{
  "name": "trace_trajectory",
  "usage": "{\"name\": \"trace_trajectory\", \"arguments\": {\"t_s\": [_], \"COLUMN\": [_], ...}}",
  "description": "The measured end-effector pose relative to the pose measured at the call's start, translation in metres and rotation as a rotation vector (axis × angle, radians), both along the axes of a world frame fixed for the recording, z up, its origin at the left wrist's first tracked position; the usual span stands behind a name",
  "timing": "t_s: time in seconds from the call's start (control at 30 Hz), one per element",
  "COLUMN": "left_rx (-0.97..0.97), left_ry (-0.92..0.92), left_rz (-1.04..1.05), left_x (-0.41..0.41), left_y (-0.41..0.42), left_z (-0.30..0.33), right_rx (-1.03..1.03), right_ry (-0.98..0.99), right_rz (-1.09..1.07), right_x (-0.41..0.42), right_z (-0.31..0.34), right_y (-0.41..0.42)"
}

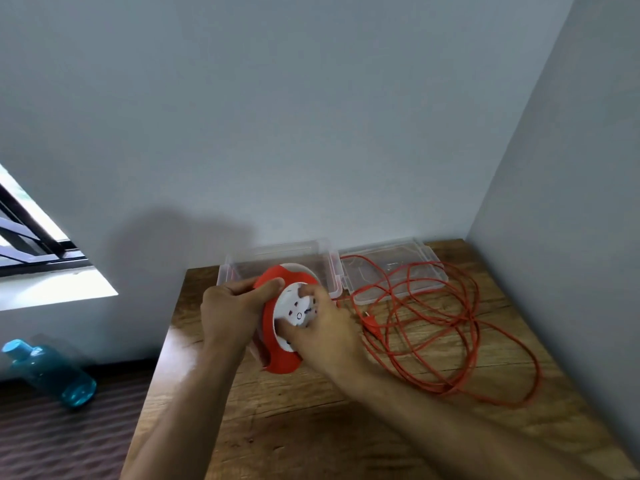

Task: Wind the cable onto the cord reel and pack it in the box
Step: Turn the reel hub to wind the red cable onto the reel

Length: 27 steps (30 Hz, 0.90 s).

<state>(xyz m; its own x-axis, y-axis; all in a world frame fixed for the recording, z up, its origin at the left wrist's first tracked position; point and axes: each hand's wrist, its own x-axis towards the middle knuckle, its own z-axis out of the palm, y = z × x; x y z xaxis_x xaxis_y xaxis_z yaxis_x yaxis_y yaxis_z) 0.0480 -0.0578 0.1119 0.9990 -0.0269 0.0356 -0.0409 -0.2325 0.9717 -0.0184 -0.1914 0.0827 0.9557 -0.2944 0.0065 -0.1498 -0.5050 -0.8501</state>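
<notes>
A red and white cord reel [277, 306] is held above the wooden table [311, 410], tilted on edge with its white socket face toward me. My left hand [230, 315] grips its red rim from the left. My right hand [323, 329] is closed on the white centre of the face. The orange cable [460, 327] lies in loose tangled loops on the table to the right, its plug [372, 325] lying near my right hand. Behind the reel stands the clear plastic box [325, 268], open, with its lid [391, 271] flat to the right under some cable loops.
Walls close off the table at the back and on the right. A blue bottle [52, 372] lies tilted on the dark floor to the left. A window [31, 237] is at the far left.
</notes>
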Motion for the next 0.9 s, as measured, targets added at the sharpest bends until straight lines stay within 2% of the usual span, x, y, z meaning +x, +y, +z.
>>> {"name": "trace_trajectory", "arguments": {"t_s": [0.07, 0.1, 0.13, 0.17, 0.2, 0.27, 0.3, 0.33, 0.4, 0.5, 0.57, 0.67, 0.77, 0.9], "left_rx": [0.043, 0.035, 0.012, -0.022, -0.062, -0.112, -0.119, -0.127, -0.141, -0.159, -0.165, -0.156, -0.140, -0.115], "left_ry": [-0.077, -0.086, -0.071, -0.039, 0.002, 0.077, 0.102, 0.116, 0.125, 0.096, 0.078, 0.072, 0.086, 0.067], "left_rz": [-0.027, -0.029, -0.019, 0.000, 0.017, 0.020, 0.004, -0.017, -0.053, -0.063, -0.059, -0.048, -0.027, -0.020], "left_x": [-0.009, -0.012, -0.012, -0.010, -0.009, -0.006, -0.006, -0.007, -0.008, -0.009, -0.008, -0.006, -0.001, 0.005], "left_y": [-0.005, -0.004, -0.002, 0.000, 0.003, 0.006, 0.006, 0.005, 0.001, -0.005, -0.007, -0.009, -0.007, -0.006], "left_z": [-0.001, -0.002, -0.004, -0.005, -0.008, -0.011, -0.012, -0.012, -0.010, -0.004, -0.003, 0.000, 0.003, 0.005], "right_rx": [0.612, 0.804, 0.859, 0.812, 0.634, -0.002, -0.248, -0.358, -0.361, -0.251, -0.460, -0.847, -0.955, -1.062], "right_ry": [0.215, 0.288, 0.327, 0.336, 0.308, 0.129, 0.001, -0.100, -0.214, -0.215, -0.281, -0.310, -0.260, -0.344], "right_rz": [-0.110, -0.128, -0.109, -0.068, -0.012, 0.080, 0.113, 0.145, 0.173, 0.102, 0.133, 0.325, 0.414, 0.427], "right_x": [-0.001, -0.003, -0.006, -0.010, -0.015, -0.024, -0.028, -0.032, -0.035, -0.035, -0.034, -0.033, -0.026, -0.019], "right_z": [0.003, 0.006, 0.008, 0.010, 0.010, 0.009, 0.008, 0.010, 0.013, 0.018, 0.019, 0.015, 0.015, 0.012], "right_y": [0.012, 0.013, 0.011, 0.007, 0.001, -0.016, -0.023, -0.027, -0.032, -0.036, -0.041, -0.050, -0.056, -0.055]}}
